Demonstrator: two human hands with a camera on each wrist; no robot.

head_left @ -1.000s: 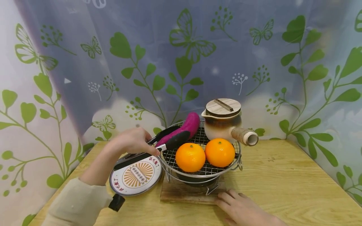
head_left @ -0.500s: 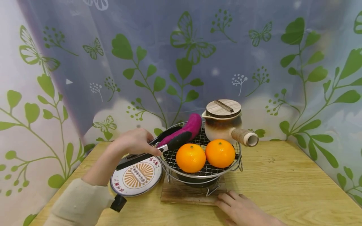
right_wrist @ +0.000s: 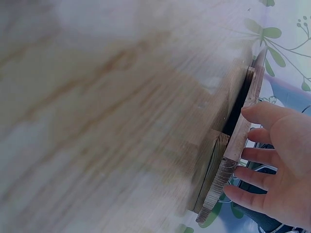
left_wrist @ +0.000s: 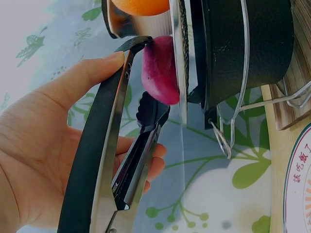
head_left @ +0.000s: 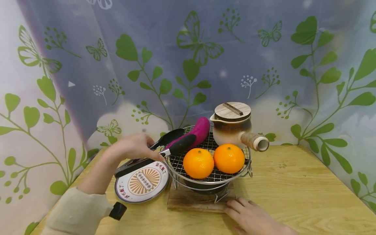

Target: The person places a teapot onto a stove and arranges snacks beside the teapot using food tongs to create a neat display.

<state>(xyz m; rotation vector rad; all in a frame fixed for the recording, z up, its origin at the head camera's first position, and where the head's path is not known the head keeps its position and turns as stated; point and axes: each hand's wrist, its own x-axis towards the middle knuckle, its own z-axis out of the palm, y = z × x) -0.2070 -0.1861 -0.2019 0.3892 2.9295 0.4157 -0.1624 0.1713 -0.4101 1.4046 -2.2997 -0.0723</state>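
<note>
My left hand (head_left: 136,147) holds black-and-steel tongs (left_wrist: 95,141) between thumb and fingers. The tongs' arms stand spread about a purple sweet potato (head_left: 201,129), which lies on the round wire grill rack (head_left: 207,182). In the left wrist view, the near tip meets the sweet potato's upper end, while the far tip looks apart from it. Beside it on the rack are two oranges (head_left: 198,163) and a clay teapot (head_left: 230,129) with a wooden lid. My right hand (head_left: 249,213) rests straight fingers against the edge of the wooden board (right_wrist: 233,145) beneath the stove.
A white patterned plate (head_left: 144,192) lies on the table left of the stove, under the tongs' rear end. The teapot's handle (head_left: 255,142) juts out to the right. Behind the wooden table (head_left: 293,182) hangs a printed curtain (head_left: 235,58).
The tongs' arms have spread wider around the sweet potato, and the left hand has shifted slightly leftward. The right hand keeps its place on the board.
</note>
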